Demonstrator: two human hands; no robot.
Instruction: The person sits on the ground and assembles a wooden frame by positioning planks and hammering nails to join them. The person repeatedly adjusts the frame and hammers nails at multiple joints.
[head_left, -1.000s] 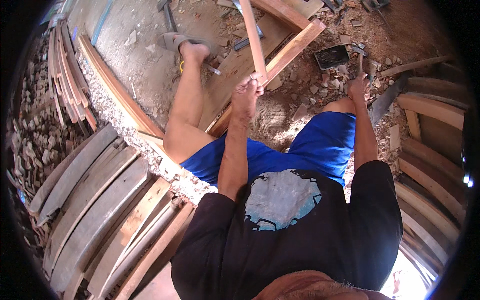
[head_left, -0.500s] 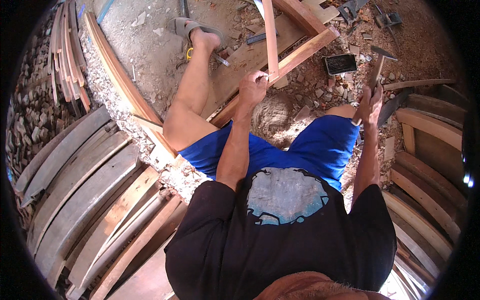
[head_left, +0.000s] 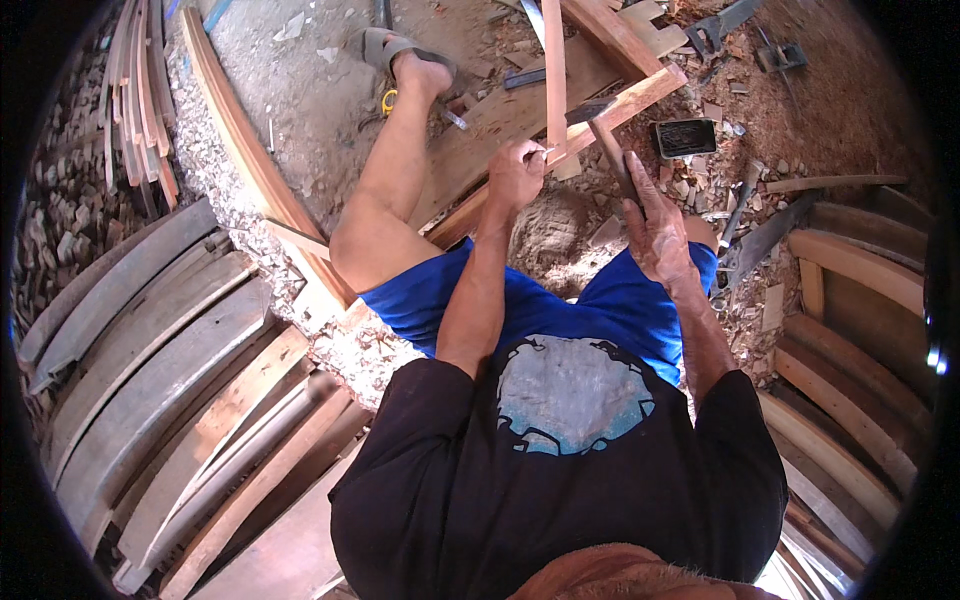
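Just beyond the left hand (head_left: 517, 172), near corner of a wooden frame (head_left: 640, 98), with a thin strip (head_left: 556, 80) meeting that corner. Pinched in the left hand, a slim pale piece (head_left: 549, 150); nail or not, impossible to tell. Wrapped loosely around the hammer (head_left: 612, 160), right hand (head_left: 660, 225) newly swung inward from farther right, now with the blurred hammer head by the frame, apparently within striking reach. Beyond the right hand, black tray (head_left: 686, 138). Nearer than both hands, picture print (head_left: 575, 395) on the shirt; no readable brand or lettering.

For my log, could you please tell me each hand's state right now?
Left hand: closed, pinching a small pale item, kind unclear.
Right hand: holding a hammer.
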